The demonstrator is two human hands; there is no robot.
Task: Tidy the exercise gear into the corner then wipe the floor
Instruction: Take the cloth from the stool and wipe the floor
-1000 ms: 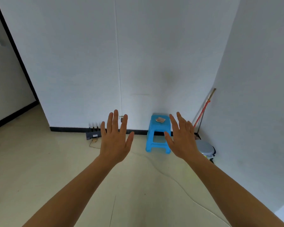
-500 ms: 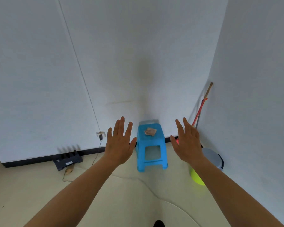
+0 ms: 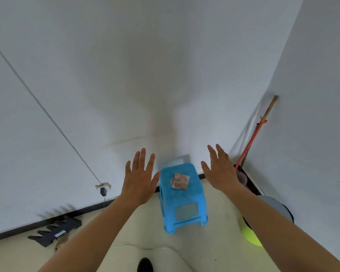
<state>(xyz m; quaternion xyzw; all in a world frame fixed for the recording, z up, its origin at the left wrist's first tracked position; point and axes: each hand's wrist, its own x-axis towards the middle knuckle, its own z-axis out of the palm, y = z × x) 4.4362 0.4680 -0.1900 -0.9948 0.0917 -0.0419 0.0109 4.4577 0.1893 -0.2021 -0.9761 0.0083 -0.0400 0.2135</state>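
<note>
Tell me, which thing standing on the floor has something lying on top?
The blue stool: a crumpled cloth lies on its seat. The black antenna box by the wall carries nothing.

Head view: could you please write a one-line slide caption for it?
Left hand and right hand raised open either side of a blue plastic stool bearing a crumpled brownish cloth.

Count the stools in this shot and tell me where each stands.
1. The blue stool stands by the wall between the left hand and right hand, a crumpled cloth on its seat. The arms may hide others.
</note>
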